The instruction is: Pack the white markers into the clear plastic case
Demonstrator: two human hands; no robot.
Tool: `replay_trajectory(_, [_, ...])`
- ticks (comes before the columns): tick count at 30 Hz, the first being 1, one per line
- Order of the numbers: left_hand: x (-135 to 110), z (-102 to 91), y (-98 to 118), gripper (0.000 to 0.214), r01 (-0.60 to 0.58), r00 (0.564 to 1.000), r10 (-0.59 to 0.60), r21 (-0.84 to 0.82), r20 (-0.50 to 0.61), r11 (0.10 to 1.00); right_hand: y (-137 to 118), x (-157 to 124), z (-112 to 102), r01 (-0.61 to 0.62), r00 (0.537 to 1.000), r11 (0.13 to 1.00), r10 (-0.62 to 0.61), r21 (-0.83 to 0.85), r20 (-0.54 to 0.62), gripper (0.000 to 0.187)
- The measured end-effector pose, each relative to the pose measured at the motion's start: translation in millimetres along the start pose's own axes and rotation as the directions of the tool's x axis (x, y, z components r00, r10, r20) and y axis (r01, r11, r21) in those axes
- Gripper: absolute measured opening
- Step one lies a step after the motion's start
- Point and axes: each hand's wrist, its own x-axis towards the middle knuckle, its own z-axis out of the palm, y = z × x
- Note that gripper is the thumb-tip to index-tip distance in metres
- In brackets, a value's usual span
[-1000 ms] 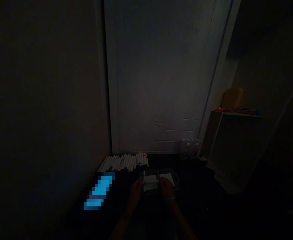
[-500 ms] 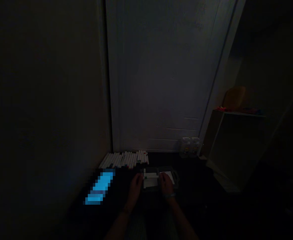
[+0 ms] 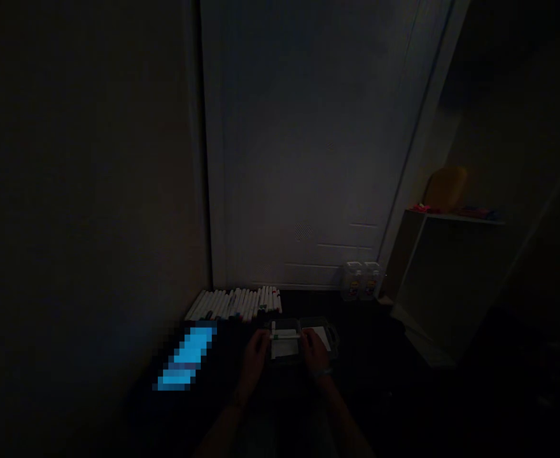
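The scene is very dark. A white marker (image 3: 287, 336) with a green band lies level between my two hands. My left hand (image 3: 257, 351) pinches its left end, and the fingers of my right hand (image 3: 314, 348) are closed on its right end. Below it is an open, see-through plastic case (image 3: 336, 346) with a handle at its right side. Inside the case a second white marker (image 3: 273, 351) lies upright in the view, at the left. White cards or paper (image 3: 287, 348) show in the case; my right hand partly covers those on the right.
A long row of white markers (image 3: 232, 304) lies at the back left. Nearer stands a bright blue, pixelated panel (image 3: 187, 358). Two clear plastic containers (image 3: 361, 282) stand at the back right, by the door (image 3: 303, 159). A shelf unit (image 3: 445, 273) rises at the right.
The view has shifted slightly, so things sit a little further left. Both hands keep hold of the marker, and a bit more of its length shows between them.
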Motion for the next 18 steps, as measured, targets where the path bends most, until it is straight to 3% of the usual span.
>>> replay_trajectory(4, [-0.3,1.4,-0.5,0.039,0.015,1.000,-0.015,-0.004,-0.008,1.000,-3.7,-0.5,-1.2,0.019,1.000,0.999,-0.018,-0.029,0.007,0.030])
replay_trajectory(10, [-1.6,0.6,4.2,0.039,0.030,0.997,-0.031,0.008,0.072,1.000,-5.5,-0.2,-2.0,0.015,1.000,0.999,-0.015,-0.031,0.004,0.031])
replay_trajectory(18, [-2.8,0.8,9.7,0.040,0.046,0.998,-0.047,0.023,0.049,0.999,-10.3,-0.6,-5.5,-0.017,1.000,1.000,0.018,-0.025,0.018,0.030])
